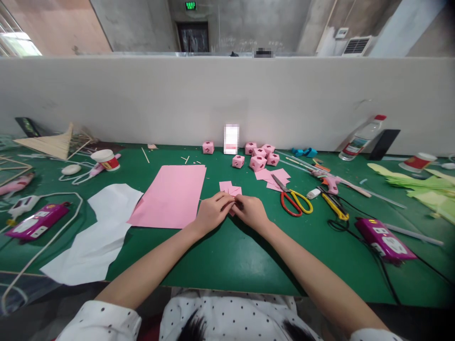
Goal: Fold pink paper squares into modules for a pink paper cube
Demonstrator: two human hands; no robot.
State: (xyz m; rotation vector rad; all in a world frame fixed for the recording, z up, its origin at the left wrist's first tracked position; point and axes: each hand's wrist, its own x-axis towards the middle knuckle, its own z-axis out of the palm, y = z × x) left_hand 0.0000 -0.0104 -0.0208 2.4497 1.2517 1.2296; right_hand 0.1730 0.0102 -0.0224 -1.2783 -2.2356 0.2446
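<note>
My left hand [216, 208] and my right hand [251, 210] meet at the middle of the green table, fingertips pinched together on a small pink paper piece [233, 190]. Part of that paper shows beyond the fingers; the rest is hidden under them. Left of my left hand lies a stack of pink paper sheets [174, 196]. Several folded pink paper cubes [258, 163] sit beyond my right hand, with loose pink paper squares [273, 179] in front of them. Scissors [291, 196] with red and yellow handles lie to the right of my right hand.
A lit phone [231, 139] leans on the white partition [227, 94]. At right are a glue gun [331, 182], a utility knife [334, 206], a purple power strip [386, 241] and a tilted bottle [362, 137]. White paper [103, 232] and a paper cup [105, 160] lie at left.
</note>
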